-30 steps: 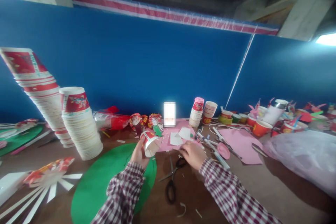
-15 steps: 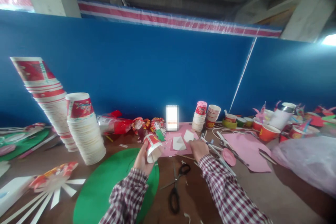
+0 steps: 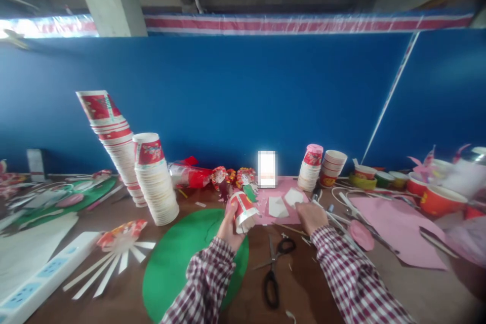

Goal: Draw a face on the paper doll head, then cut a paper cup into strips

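A red-and-white paper cup (image 3: 245,208) lies tilted in my left hand (image 3: 229,233), whose fingers wrap round its side; the white end points down toward me. My right hand (image 3: 312,217) rests by the right edge of a pink sheet (image 3: 261,218), fingers curled together, and what they may hold is hidden. Beside those fingers two cut white paper pieces (image 3: 278,207) lie on the pink sheet. Black-handled scissors (image 3: 274,260) lie spread on the brown table between my forearms. Under my left forearm is a round green sheet (image 3: 170,263).
Tall stacks of paper cups (image 3: 155,187) stand at left, shorter stacks (image 3: 310,169) behind my right hand. A power strip (image 3: 49,278) and a cup cut into strips (image 3: 123,245) lie at left. Pink paper (image 3: 402,233) and orange bowls (image 3: 442,201) are at right. A blue wall (image 3: 243,96) closes the back.
The view has turned left, so everything sits further right in the picture. My left hand keeps the paper cup, and my right hand stays by the white pieces.
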A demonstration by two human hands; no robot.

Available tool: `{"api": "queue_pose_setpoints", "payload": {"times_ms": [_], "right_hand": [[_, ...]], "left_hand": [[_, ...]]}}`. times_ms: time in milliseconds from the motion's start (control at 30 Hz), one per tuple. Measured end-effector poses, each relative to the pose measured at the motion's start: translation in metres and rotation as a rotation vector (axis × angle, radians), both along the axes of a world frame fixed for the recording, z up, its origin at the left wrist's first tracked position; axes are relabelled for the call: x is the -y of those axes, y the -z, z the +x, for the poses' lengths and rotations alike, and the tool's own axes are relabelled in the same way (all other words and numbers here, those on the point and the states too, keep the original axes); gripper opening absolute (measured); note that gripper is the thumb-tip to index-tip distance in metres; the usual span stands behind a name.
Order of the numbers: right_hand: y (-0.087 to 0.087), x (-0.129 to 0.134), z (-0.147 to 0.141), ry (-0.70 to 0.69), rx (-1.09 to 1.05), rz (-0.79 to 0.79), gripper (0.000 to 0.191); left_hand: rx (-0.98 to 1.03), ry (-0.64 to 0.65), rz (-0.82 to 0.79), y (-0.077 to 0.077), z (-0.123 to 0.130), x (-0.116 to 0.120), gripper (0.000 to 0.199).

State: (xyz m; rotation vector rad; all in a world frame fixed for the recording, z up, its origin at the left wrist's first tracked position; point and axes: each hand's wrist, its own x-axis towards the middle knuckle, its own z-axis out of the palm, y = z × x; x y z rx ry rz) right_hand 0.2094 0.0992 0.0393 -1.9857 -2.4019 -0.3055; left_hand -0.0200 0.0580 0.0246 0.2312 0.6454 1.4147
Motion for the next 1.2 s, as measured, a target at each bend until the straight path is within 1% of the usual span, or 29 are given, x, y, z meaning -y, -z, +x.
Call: {"api": "queue_pose_setpoints", "payload": {"times_ms": [133, 267, 333, 467, 533, 633, 833, 900, 1033, 1200], "right_hand": [[0.002, -0.001, 0.003, -0.001, -0.018, 0.041, 0.027], [0.003, -0.001, 0.008, 0.007, -0.033, 0.07, 0.027], [0.002, 0.0, 0.008, -0.011, -0.034, 0.068, 0.025], [0.002, -0.001, 0.004, -0.065, -0.007, 0.02, 0.023], [0.003, -0.003, 0.002, -0.046, 0.011, -0.005, 0.023], [0.002, -0.005, 0.0, -0.023, 0.028, -0.03, 0.027], [-0.011, 0.003, 0.003, -0.053, 0.041, -0.093, 0.02], [-0.012, 0.005, 0.003, -0.05, 0.041, -0.1, 0.018], [-0.008, 0.004, 0.001, -0.027, 0.032, -0.082, 0.021], [0.0, 0.004, 0.003, -0.009, 0.015, -0.02, 0.026]], "left_hand": [[0.02, -0.008, -0.032, 0.001, 0.001, 0.001, 0.027], [0.016, -0.01, -0.02, 0.002, 0.001, -0.001, 0.028], [0.013, 0.002, -0.007, 0.002, 0.0, -0.001, 0.029], [0.014, 0.04, 0.016, 0.001, 0.0, 0.001, 0.032], [0.016, 0.054, 0.012, 0.001, 0.0, 0.001, 0.031], [0.01, 0.036, -0.008, 0.0, 0.0, 0.001, 0.027], [-0.01, 0.001, 0.002, 0.003, -0.001, -0.001, 0.025], [-0.011, -0.005, -0.003, 0.003, -0.001, -0.001, 0.024], [-0.026, 0.0, -0.009, 0.001, -0.001, 0.001, 0.02], [-0.054, -0.011, -0.02, -0.005, 0.002, 0.003, 0.021]]}}
